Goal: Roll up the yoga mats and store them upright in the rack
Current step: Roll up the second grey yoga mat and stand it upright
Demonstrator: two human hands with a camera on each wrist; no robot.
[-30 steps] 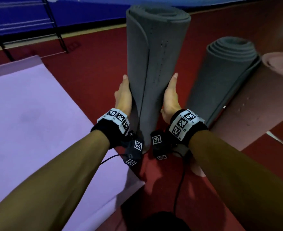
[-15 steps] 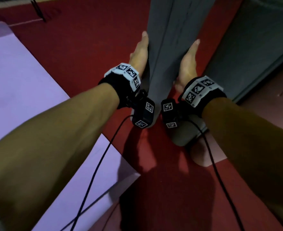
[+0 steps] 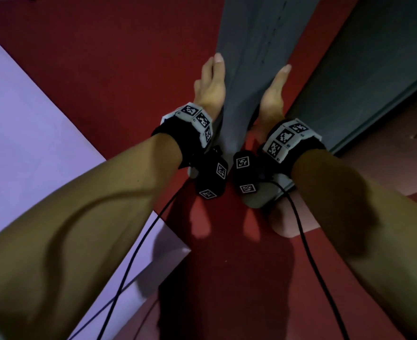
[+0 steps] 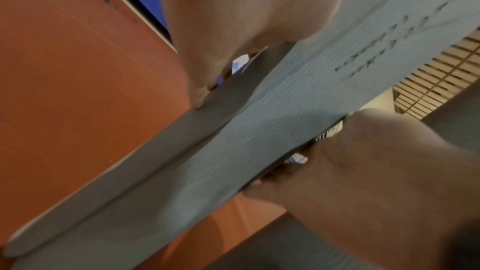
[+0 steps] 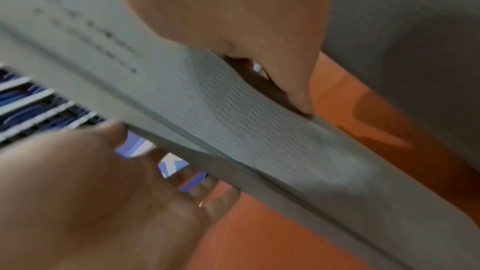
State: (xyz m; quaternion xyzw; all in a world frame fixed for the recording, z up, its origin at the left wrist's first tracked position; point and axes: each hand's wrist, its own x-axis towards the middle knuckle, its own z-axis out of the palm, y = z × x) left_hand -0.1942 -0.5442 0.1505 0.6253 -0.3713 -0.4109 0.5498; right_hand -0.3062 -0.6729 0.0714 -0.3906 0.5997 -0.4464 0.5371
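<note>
Holding rolled grey yoga mat upright: likely light, soft, springy; left hand, right hand grips clasp lower sides.

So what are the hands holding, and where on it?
The rolled grey mat, upright: left hand and right hand grip its sides, near the bottom.

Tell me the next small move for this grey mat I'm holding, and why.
Probably ease the rolled grey mat a little right and stand it against the other grey roll. The left hand and right hand grip its lower part, it is upright over the red floor, and the loose outer edge suggests keeping the grip until it rests.
</note>
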